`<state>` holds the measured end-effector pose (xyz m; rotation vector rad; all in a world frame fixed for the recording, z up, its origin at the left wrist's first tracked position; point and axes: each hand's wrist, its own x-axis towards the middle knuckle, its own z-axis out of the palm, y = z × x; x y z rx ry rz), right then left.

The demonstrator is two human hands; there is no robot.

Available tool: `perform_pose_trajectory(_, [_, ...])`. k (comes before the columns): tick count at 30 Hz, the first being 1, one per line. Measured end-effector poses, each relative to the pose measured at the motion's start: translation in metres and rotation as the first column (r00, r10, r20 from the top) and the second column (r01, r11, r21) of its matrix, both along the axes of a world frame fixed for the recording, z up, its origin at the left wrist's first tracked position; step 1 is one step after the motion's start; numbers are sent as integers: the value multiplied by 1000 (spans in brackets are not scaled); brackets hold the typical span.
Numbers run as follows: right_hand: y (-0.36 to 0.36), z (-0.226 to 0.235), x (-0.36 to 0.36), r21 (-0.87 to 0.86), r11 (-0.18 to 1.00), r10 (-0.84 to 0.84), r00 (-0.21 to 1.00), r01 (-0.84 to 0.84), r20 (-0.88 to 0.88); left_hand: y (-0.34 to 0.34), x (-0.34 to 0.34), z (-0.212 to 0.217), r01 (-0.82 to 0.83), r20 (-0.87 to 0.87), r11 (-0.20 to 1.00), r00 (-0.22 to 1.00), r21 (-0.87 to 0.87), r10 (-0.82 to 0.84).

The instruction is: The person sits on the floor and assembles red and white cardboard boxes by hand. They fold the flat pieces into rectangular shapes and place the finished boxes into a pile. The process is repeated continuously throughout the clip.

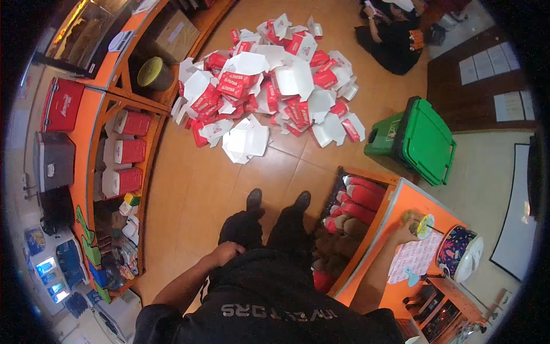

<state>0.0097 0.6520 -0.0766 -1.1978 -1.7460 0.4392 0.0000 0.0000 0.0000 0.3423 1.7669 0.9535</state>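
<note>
My right hand [406, 230] reaches over the orange counter [385, 274] and is closed around a drink cup [425, 227] with a dark straw. The cup stands beside a printed paper sheet [413, 255], and a light-blue spoon-like tool [411, 276] rests on that sheet. My left hand [228, 254] is held against my dark trousers at the left thigh. Its fingers are curled, and whatever they might hold is hidden.
A big heap of red-and-white folded cartons [269, 80] covers the floor ahead. Right of it stands a green lidded bin [427, 143]; a seated person [395, 43] is behind. Shelves [150, 166] run along the left. Red bottles [364, 195] fill the shelf under the right counter.
</note>
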Motion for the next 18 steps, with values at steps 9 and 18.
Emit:
perform_pose_trajectory(9, [-348,-56,82,-903,135,916,-295,-407,270,-90,-4,-23,-93,85,996,992,-2,92])
perform_pose_trajectory(18, [-362,-84,95,-807,-122,931,-215,578,-295,-144,25,-113,27,312,992,950,-121,12])
